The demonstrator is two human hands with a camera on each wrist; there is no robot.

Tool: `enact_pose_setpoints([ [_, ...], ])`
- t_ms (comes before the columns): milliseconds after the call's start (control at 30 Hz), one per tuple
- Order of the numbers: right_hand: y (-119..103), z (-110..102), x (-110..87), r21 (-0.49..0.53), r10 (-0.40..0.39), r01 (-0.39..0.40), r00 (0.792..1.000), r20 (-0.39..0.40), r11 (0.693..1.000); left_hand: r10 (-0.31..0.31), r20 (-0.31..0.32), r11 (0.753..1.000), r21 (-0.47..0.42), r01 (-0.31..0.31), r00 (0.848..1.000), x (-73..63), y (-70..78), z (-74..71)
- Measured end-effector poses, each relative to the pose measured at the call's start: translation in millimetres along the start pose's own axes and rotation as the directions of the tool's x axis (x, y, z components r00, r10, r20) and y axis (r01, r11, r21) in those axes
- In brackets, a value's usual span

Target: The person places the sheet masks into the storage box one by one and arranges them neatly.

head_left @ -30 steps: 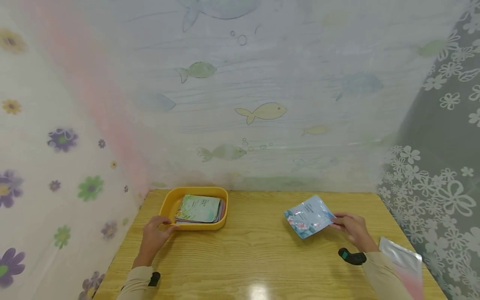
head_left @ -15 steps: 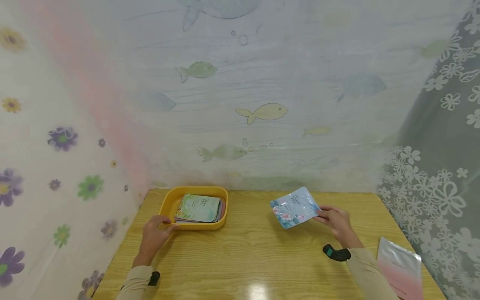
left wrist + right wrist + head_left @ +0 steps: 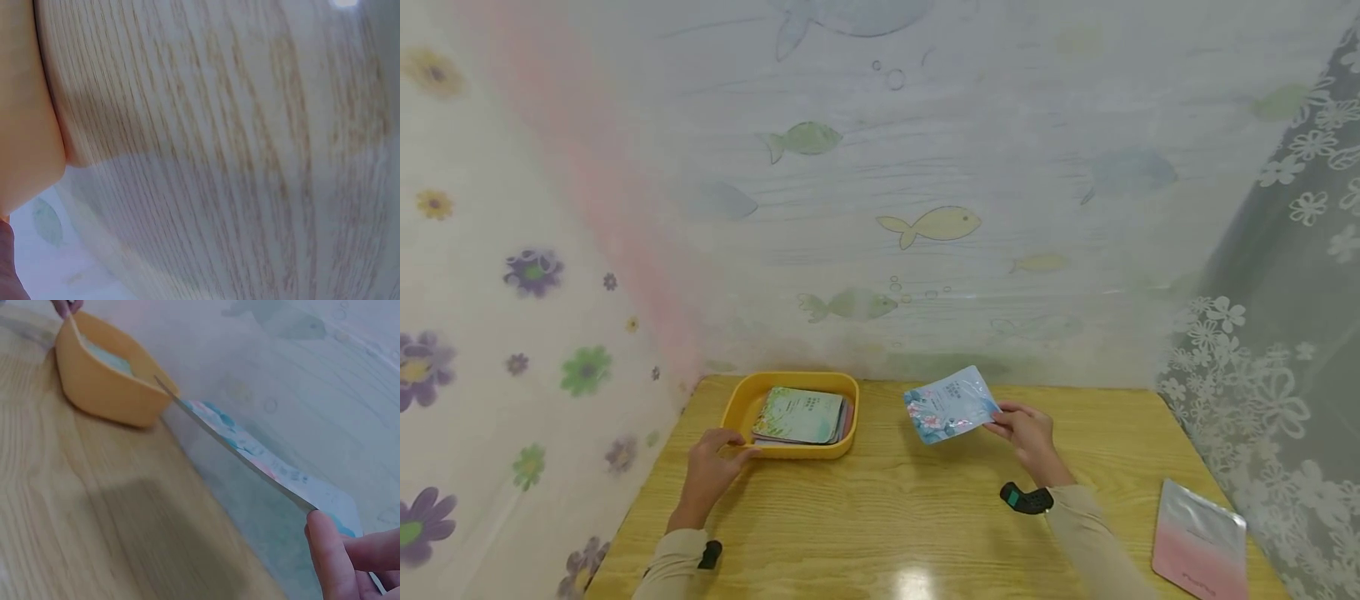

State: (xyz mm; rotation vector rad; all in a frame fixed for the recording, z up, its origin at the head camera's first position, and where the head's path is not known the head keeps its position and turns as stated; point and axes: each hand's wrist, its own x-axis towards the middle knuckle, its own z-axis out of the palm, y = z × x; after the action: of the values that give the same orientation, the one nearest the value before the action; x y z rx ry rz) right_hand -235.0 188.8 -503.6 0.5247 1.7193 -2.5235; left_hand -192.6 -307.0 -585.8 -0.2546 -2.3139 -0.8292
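Note:
My right hand (image 3: 1028, 433) pinches a light blue sheet-mask packet (image 3: 951, 406) with pink flowers by its right edge, holding it above the table. In the right wrist view the packet (image 3: 262, 464) is seen nearly edge-on, thumb and fingers at its near corner. At the left, my left hand (image 3: 709, 468) grips the near-left rim of a yellow tray (image 3: 805, 452). Inside the tray lies a stack of packets with a green leafy packet (image 3: 799, 415) on top. The left wrist view mostly shows table, with part of the yellow tray (image 3: 28, 106) at its edge.
A silver and pink packet (image 3: 1201, 537) lies flat near the table's right edge. The wooden table (image 3: 880, 508) meets a printed fish curtain (image 3: 925, 292) at the back. Flowered curtains hang at both sides.
My right hand has carried the blue packet leftward, nearer the tray, and slightly away from me. The silver and pink packet shows more fully. My left hand keeps its grip on the tray.

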Motion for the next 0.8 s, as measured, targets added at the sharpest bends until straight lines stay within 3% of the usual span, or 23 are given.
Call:
enact_pose_setpoints([
  [433,24,54,5.4,0.075,0.023,-0.018,0.998,-0.060,0.997,-0.007,0.010,1.000,-0.005,0.007,1.000,-0.2,-1.3,0.4],
  [800,39,94,3.0,0.088,0.009,-0.004,0.998,-0.058,0.996,0.003,-0.010,1.000,0.000,-0.003,1.000,0.5,-1.9,1.1],
])
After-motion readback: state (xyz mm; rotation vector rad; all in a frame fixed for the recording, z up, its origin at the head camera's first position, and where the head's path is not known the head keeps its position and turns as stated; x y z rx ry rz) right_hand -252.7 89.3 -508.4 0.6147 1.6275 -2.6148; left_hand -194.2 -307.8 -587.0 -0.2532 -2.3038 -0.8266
